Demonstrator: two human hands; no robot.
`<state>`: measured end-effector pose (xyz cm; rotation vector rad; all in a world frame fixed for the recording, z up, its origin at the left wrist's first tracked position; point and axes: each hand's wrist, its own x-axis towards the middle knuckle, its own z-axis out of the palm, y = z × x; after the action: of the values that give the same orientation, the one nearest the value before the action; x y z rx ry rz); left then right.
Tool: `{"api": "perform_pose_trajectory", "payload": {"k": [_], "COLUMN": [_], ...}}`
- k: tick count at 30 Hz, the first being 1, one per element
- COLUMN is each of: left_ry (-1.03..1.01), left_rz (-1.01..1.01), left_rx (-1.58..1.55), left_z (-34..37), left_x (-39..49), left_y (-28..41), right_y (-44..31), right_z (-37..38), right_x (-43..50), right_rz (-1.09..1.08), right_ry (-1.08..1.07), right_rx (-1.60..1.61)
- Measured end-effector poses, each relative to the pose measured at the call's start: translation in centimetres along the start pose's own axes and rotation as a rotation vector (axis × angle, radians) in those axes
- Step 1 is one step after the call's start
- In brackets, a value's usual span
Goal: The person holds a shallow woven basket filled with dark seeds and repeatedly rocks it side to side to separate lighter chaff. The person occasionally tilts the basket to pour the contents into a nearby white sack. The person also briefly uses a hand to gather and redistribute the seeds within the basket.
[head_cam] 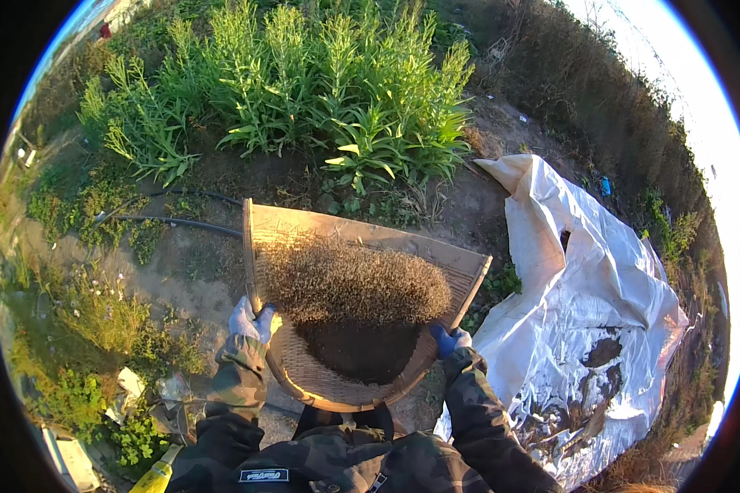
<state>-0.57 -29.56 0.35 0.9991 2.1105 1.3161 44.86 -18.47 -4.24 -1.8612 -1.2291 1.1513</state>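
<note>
A woven winnowing basket [357, 225], with a flat wooden lip at its far edge and a rounded near rim, spans the space before my body. Inside, pale brown, grainy chaff [357, 280] forms a broad blurred band towards the lip. Dark, fine seed-like material [364, 351] lies nearer to me. My left hand [253, 320], in a blue-and-white work glove, grips the left rim. On the opposite rim, my right hand [450, 340] holds on in a matching glove. The basket tilts slightly down to the right in view.
A crumpled white plastic sheet [567, 289], with dark debris on its near part, covers the ground at right. Tall leafy green plants [302, 86] stand beyond the basket. A black hose [179, 220] runs along the soil at left. A yellow object [154, 477] sits at bottom left.
</note>
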Motion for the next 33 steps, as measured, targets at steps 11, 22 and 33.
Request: {"api": "perform_pose_trajectory", "payload": {"k": [11, 22, 33], "left_ry": [0.007, -0.173, 0.154], "left_rz": [0.01, -0.171, 0.204], "left_rx": [-0.102, -0.059, -0.065], "left_z": [-1.5, 1.9, -1.8], "left_x": [-2.3, -2.4, -2.0], "left_y": [0.5, -4.8, 3.3], "right_y": [-7.5, -0.4, -6.6], "right_z": [-5.9, -1.1, -6.1], "right_x": [-7.8, -3.8, -5.1], "right_rz": [-0.075, 0.242, -0.11], "right_ry": [0.082, -0.066, 0.06], "right_rx": [-0.092, -0.198, 0.101]}}
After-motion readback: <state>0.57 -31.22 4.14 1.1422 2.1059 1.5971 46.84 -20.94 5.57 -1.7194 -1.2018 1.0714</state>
